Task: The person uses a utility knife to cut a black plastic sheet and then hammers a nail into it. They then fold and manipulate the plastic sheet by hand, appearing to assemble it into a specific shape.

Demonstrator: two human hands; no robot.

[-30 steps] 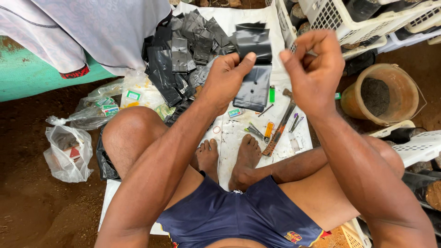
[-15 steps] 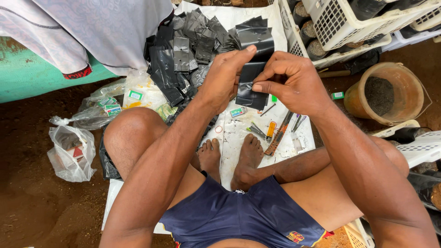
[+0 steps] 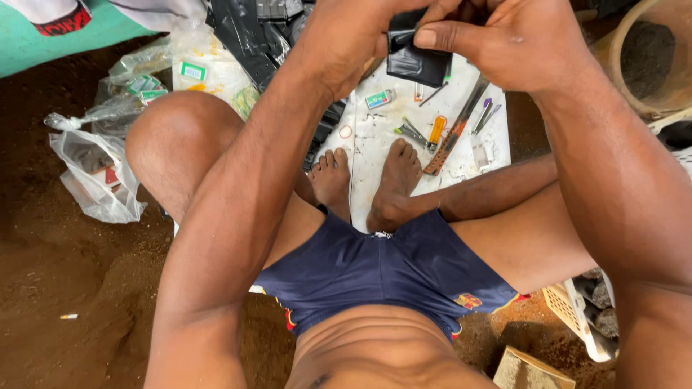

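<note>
I sit cross-legged on the ground. Both hands are raised near the top of the view around a small black plastic piece (image 3: pixel 417 61). My left hand (image 3: pixel 346 43) grips its left side. My right hand (image 3: pixel 497 47) pinches its upper edge with thumb and fingers. Beneath the hands lies a white sheet (image 3: pixel 375 140) with a rusty hammer (image 3: pixel 454 137), an orange-handled screwdriver (image 3: pixel 435 132), small pliers (image 3: pixel 412 132) and a little green box (image 3: pixel 379 99). A heap of black plastic pieces (image 3: pixel 259 29) lies beyond my left arm.
Clear plastic bags (image 3: pixel 97 173) with small packets lie on the brown dirt at left. A turquoise surface (image 3: pixel 50 47) sits at top left. A round tan bucket (image 3: pixel 652 57) stands at top right. A white crate (image 3: pixel 584 317) is at lower right.
My hands came together on the black piece and now hold it closer to the camera. The view has tilted down and moved nearer, showing more of my legs.
</note>
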